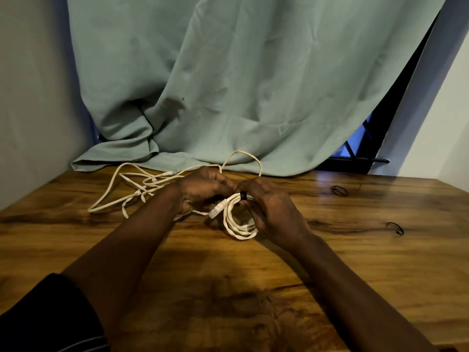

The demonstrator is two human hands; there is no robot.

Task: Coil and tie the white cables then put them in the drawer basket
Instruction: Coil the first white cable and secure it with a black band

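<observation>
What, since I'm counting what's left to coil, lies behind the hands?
Loose white cable sprawls on the table before a curtain. Its stretch behind the left hand is hidden.

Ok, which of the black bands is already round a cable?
The black band wrapped on the coiled cable; the far loose band and the near loose band lie on the table, touching no cable.

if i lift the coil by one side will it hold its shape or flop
Probably keeps its loops: a black band cinches the coil at the top. Its lower strands spread slightly, so they may sag or fan out. The plug sticks out free and will likely dangle.
</observation>
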